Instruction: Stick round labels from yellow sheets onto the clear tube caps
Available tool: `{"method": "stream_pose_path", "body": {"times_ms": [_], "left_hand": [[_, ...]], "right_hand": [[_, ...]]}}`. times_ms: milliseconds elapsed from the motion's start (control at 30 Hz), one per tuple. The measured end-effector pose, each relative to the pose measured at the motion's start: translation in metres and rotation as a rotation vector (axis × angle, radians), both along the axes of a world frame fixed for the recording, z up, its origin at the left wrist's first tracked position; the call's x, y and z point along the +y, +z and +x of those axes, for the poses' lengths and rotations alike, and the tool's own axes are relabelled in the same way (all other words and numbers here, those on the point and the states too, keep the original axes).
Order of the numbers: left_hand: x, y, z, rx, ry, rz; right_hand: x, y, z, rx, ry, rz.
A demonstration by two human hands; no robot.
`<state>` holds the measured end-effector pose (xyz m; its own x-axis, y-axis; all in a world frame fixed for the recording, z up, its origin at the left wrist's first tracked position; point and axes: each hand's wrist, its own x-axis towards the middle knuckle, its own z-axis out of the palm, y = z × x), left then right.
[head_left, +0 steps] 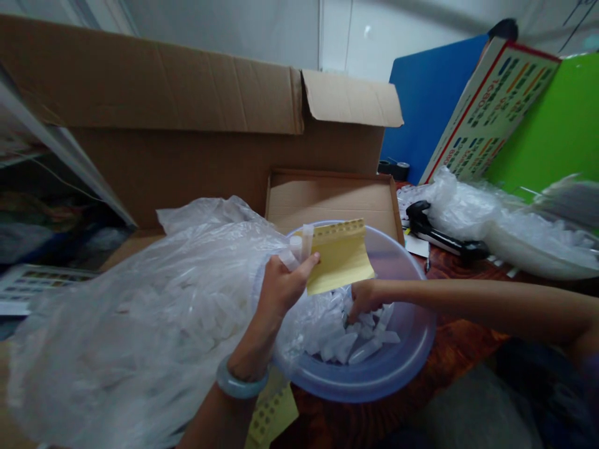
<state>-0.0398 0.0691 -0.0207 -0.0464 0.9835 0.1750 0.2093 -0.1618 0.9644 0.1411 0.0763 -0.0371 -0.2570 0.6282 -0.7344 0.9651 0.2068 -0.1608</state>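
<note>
My left hand [285, 280], with a pale bangle on the wrist, grips a yellow sheet [340, 257] punched with holes along its top edge. A few whitish translucent tubes [302, 243] are pinched in the same hand. My right hand [365, 298] reaches into a translucent blue-purple basin [412, 349], its fingers bent down among whitish plastic pieces [346, 343]; what the fingertips hold is hidden. A large clear plastic bag [187, 299] full of similar pieces lies left of the basin, its mouth over the basin's rim.
A large cardboard box [187, 168] stands behind, with a shallow cardboard tray [332, 193]. Another yellow sheet [276, 411] lies below the basin. At right are a black tool [444, 237], a bag of pieces [538, 231], and blue, printed and green boards [552, 125].
</note>
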Motion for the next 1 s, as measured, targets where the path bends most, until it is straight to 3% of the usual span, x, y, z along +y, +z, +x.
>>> {"method": "stream_pose_path", "body": {"times_ms": [200, 300, 367, 467, 733, 1000], "left_hand": [[0.001, -0.006, -0.003, 0.045, -0.103, 0.021], [0.000, -0.004, -0.003, 0.067, -0.147, 0.032], [-0.002, -0.001, -0.004, 0.084, -0.182, 0.057], [-0.005, 0.003, -0.006, 0.129, -0.250, 0.125], [-0.011, 0.010, -0.003, 0.199, -0.385, 0.255], [-0.010, 0.011, 0.001, 0.220, -0.268, 0.232]], "right_hand": [[-0.045, 0.068, 0.018, 0.473, 0.064, 0.044], [-0.043, 0.087, 0.018, 0.822, -0.086, 0.434], [-0.031, 0.088, 0.012, 0.852, -0.143, 0.683], [-0.015, 0.081, -0.001, 0.818, -0.152, 0.799], [-0.016, 0.062, -0.011, 0.846, -0.071, 0.796], [-0.014, 0.057, -0.015, 0.829, 0.004, 0.725]]}}
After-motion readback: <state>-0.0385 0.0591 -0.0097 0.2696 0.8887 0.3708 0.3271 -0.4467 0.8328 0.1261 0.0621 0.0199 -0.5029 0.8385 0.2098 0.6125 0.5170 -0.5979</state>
